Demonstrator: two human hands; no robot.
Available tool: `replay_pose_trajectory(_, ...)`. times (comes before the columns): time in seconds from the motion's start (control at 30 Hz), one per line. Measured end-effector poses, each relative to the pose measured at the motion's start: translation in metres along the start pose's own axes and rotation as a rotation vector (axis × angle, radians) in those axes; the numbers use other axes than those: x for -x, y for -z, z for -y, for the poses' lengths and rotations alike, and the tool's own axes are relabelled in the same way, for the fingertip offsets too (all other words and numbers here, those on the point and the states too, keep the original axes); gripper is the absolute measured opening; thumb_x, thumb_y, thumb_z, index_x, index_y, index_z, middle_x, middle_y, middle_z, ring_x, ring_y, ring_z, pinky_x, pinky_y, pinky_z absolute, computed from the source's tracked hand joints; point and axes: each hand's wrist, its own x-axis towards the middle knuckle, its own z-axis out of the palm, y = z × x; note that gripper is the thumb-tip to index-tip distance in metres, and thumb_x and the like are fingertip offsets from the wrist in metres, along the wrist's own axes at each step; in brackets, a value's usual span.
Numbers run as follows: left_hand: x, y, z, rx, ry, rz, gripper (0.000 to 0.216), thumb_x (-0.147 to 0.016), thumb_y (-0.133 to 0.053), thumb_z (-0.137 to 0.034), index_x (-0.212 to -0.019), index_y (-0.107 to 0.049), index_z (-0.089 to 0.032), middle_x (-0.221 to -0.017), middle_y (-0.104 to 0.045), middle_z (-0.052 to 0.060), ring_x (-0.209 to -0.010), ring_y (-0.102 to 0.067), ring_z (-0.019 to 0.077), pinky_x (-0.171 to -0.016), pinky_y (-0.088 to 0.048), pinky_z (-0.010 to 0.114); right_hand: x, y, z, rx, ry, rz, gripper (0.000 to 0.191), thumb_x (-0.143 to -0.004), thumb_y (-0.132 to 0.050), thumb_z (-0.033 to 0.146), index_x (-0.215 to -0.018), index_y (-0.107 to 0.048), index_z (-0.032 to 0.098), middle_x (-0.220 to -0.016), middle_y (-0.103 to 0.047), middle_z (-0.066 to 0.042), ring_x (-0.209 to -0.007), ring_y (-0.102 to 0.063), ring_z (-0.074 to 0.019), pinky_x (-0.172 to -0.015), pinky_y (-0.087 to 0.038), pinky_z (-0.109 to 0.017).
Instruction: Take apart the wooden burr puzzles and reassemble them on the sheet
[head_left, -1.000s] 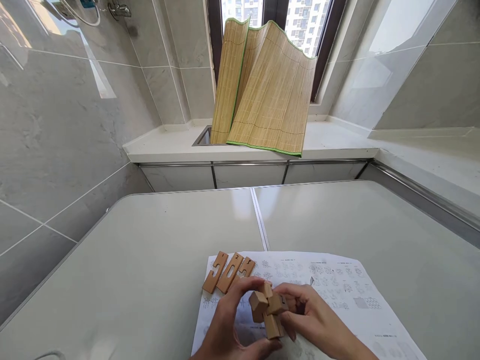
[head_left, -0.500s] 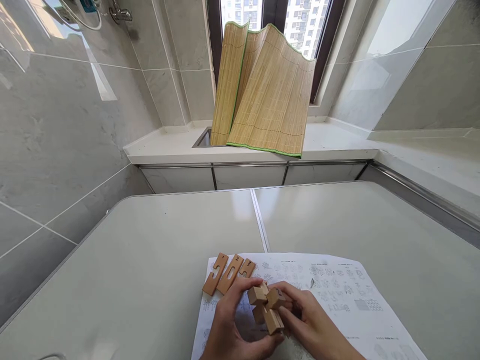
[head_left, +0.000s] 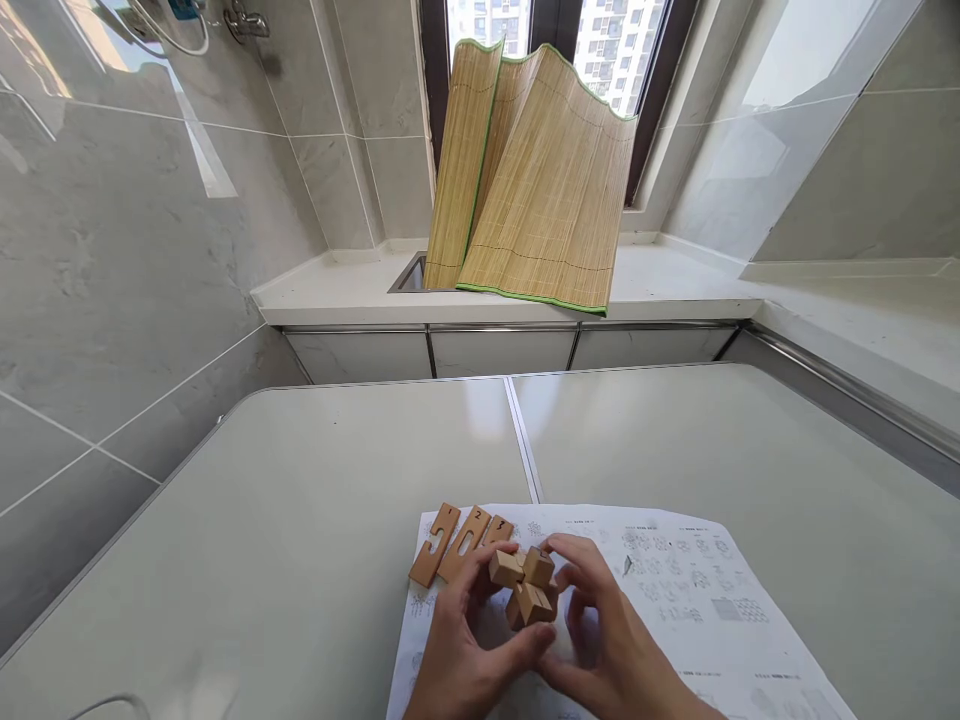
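Between my hands, above the paper, is a wooden burr puzzle (head_left: 534,592) of interlocked square sticks. My left hand (head_left: 472,640) grips it, thumb at its near lower edge and fingers behind its left side. My right hand (head_left: 600,620) curves around its right side, fingers bent; whether its fingertips press on the wood is hard to tell. Just beyond my left hand lie flat wooden pieces: one marked 1 (head_left: 425,563) with a hooked slot, one marked 2 (head_left: 454,565) with an oval slot, and one marked 3 (head_left: 499,530), partly hidden by my fingers.
A printed instruction sheet (head_left: 675,600) with small diagrams lies under my hands on the pale table (head_left: 300,540). A cable (head_left: 112,703) shows at the lower left. Behind the table, a bamboo mat (head_left: 547,200) leans over a sink edge (head_left: 407,273) before the window.
The burr puzzle has turned and moved slightly up and left. My right hand's fingers have spread from a pinch into a wider curve around it.
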Motion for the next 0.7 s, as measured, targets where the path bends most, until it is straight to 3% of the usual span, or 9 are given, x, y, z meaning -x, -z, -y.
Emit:
replay_pose_trajectory(0.1,0.003,-0.006,0.007,0.059,-0.040,0.048,0.061,-0.075,-0.085,-0.036,-0.130,-0.063,-0.022,-0.123,-0.074,0.012,-0.114,-0.072,0.0289,-0.103,-0.057,0.039,0.001,0.003,-0.004,0.126,0.179,-0.010,0.065,-0.088,-0.076,0.031,-0.145,-0.044,0.037,-0.140,-0.053,-0.014,-0.095,-0.069,-0.0244,-0.067,-0.059,-0.032)
replay_pose_trajectory(0.27,0.005,-0.008,0.006,0.088,-0.022,0.059,0.060,-0.076,-0.086,-0.037,-0.129,-0.063,-0.021,-0.123,-0.074,0.012,-0.117,-0.070,0.0299,-0.105,-0.056,0.039,-0.002,0.011,-0.001,0.218,0.294,0.033,0.071,-0.086,-0.070,0.019,-0.149,-0.040,0.033,-0.130,-0.058,-0.013,-0.100,-0.069,-0.0262,-0.062,-0.060,-0.029)
replay_pose_trajectory(0.43,0.003,-0.002,-0.002,0.136,0.040,-0.021,0.064,-0.080,-0.083,-0.047,-0.133,-0.062,-0.020,-0.133,-0.070,0.015,-0.130,-0.064,0.0332,-0.113,-0.052,0.043,-0.007,0.013,0.005,0.221,0.325,0.002,0.074,-0.082,-0.065,0.010,-0.150,-0.041,0.029,-0.131,-0.059,-0.014,-0.089,-0.068,-0.0218,-0.057,-0.058,-0.028)
replay_pose_trajectory(0.7,0.005,-0.002,0.012,0.154,-0.010,-0.102,0.066,-0.083,-0.081,-0.050,-0.138,-0.060,-0.020,-0.145,-0.063,0.016,-0.134,-0.062,0.0340,-0.117,-0.049,0.046,-0.011,0.017,0.012,0.258,0.315,-0.002,0.070,-0.081,-0.066,0.011,-0.145,-0.043,0.028,-0.130,-0.064,-0.011,-0.105,-0.069,-0.0259,-0.071,-0.061,-0.032)
